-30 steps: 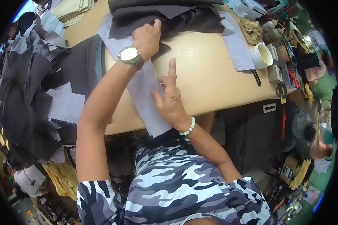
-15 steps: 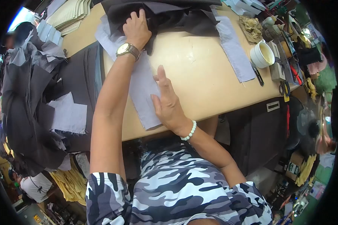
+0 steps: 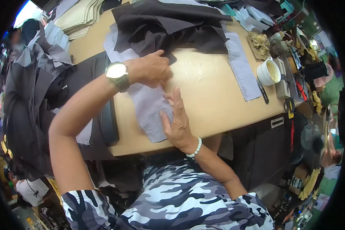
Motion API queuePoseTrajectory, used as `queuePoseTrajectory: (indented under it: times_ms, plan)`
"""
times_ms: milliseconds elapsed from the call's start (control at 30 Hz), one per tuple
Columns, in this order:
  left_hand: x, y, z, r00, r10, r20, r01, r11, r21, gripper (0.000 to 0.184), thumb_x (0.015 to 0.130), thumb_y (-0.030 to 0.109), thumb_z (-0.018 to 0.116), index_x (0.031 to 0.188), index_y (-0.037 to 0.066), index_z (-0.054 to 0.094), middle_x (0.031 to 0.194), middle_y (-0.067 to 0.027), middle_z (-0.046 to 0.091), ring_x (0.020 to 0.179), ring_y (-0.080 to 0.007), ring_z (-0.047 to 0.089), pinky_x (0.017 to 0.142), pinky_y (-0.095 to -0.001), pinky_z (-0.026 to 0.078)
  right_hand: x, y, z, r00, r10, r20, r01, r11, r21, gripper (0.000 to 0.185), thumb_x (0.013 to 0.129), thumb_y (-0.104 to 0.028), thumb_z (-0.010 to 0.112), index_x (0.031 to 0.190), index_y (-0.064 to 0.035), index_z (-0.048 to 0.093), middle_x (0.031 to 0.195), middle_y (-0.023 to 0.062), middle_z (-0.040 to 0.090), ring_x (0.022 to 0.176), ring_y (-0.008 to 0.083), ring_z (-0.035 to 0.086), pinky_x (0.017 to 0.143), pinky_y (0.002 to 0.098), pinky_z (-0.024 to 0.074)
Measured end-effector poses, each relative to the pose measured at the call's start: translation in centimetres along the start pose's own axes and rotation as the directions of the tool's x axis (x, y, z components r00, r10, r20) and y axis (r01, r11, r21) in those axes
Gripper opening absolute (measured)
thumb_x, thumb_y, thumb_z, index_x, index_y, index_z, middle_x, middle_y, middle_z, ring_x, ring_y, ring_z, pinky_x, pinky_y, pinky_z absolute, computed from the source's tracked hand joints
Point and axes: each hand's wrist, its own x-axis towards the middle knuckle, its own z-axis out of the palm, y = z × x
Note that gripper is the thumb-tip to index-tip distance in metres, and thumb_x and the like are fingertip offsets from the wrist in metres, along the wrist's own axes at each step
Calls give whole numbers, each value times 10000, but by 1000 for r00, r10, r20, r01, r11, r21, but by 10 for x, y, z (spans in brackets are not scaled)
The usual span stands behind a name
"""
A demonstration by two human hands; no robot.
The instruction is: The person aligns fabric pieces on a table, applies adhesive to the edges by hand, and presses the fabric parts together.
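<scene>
My left hand, wearing a watch, is curled closed over the upper part of a pale lavender fabric strip. Its fingertips are blurred, and whatever they may hold is hidden. My right hand, with a beaded bracelet, lies along the strip's right edge near the table front. Its thumb and fingers are apart, pointing away from me. Just beyond my left hand, rumpled dark fabric lies across the strip's far end. A second lavender strip extends from under that fabric on the right.
On the right of the table stand a white cup and a black pen-like tool. Scissors lie at the right edge. Dark fabric pieces are heaped at the left, and pale layered sheets sit behind.
My left hand has come off the dark fabric and moved nearer me, towards my right hand, its fingers now curled. My right hand stays by the strip. The view has shifted slightly.
</scene>
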Motion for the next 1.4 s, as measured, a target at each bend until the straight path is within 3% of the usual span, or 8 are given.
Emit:
queuePoseTrajectory:
  times_ms: [133, 467, 600, 767, 833, 900, 1100, 1400]
  plan:
    - [-2, -32, -9, 993, -85, 78, 46, 910, 411, 142, 578, 168, 611, 681, 118, 694, 693, -46, 621, 903, -223, 568, 1137, -565, 129, 0, -1, 0, 1000, -12, 10, 12, 1000, 1, 811, 804, 117, 518, 1489, -52, 117, 1171, 236, 482, 1060, 376, 539, 893, 394, 456]
    - [29, -58, -33, 867, -382, 320, 356, 924, 137, 276, 626, 229, 614, 860, 105, 692, 856, -63, 667, 934, -276, 619, 1037, -567, 301, 0, -8, -2, 984, 96, 149, -72, 985, -155, 764, 808, 86, 540, 1468, -3, 164, 1040, 213, 575, 915, 367, 605, 824, 383, 481]
    - [24, -56, -31, 921, -310, 235, 320, 948, -3, 297, 630, 95, 682, 922, 91, 625, 923, -59, 650, 1017, -264, 585, 1055, -562, 285, -11, -23, -19, 946, 219, 238, -150, 949, -277, 754, 805, 48, 567, 1458, -3, 195, 1002, 202, 608, 813, 358, 632, 737, 384, 502]
    - [0, -23, 12, 888, -38, -459, 268, 853, 448, 203, 737, 39, 585, 935, 41, 539, 1150, -99, 531, 1302, -285, 366, 1120, -577, 165, -13, -27, -60, 931, 251, 264, -194, 955, -223, 712, 775, -30, 665, 1403, 17, 333, 1031, 181, 617, 752, 288, 631, 667, 351, 497]
    - [-7, -11, 31, 824, -65, -563, 360, 826, 433, 163, 794, 45, 511, 953, 37, 545, 1195, -116, 513, 1320, -273, 359, 1133, -556, 149, 7, -31, -106, 909, 403, 105, -349, 874, -337, 620, 778, -84, 672, 1337, 25, 427, 1139, 222, 593, 793, 312, 641, 706, 375, 522]
    - [-8, -7, 50, 719, -143, -680, 456, 836, 307, 168, 776, 62, 521, 936, 68, 572, 1160, -99, 521, 1256, -245, 422, 1123, -513, 200, 30, -3, -163, 996, -25, -81, -34, 761, -648, 433, 791, -109, 664, 1195, 7, 561, 1131, 224, 594, 924, 354, 604, 839, 406, 483]
    - [-17, 1, 59, 626, -340, -702, 538, 840, 73, 104, 763, 64, 590, 857, 85, 630, 985, -60, 540, 1062, -232, 529, 1053, -472, 303, 72, 34, -323, 977, 146, -158, -172, 91, -981, 520, 763, -456, 673, 1113, -71, 667, 1334, 211, 470, 1195, 366, 451, 982, 476, 365]
    - [-29, 8, 64, 667, -385, -638, 394, 909, -137, 362, 812, 122, 624, 1169, 82, 579, 1209, -105, 567, 1119, -286, 531, 1045, -446, 335, 90, 61, -329, 913, 360, -191, -200, -14, -980, 638, 726, -652, 617, 1042, -108, 718, 1362, 186, 454, 1289, 338, 359, 1002, 543, 295]
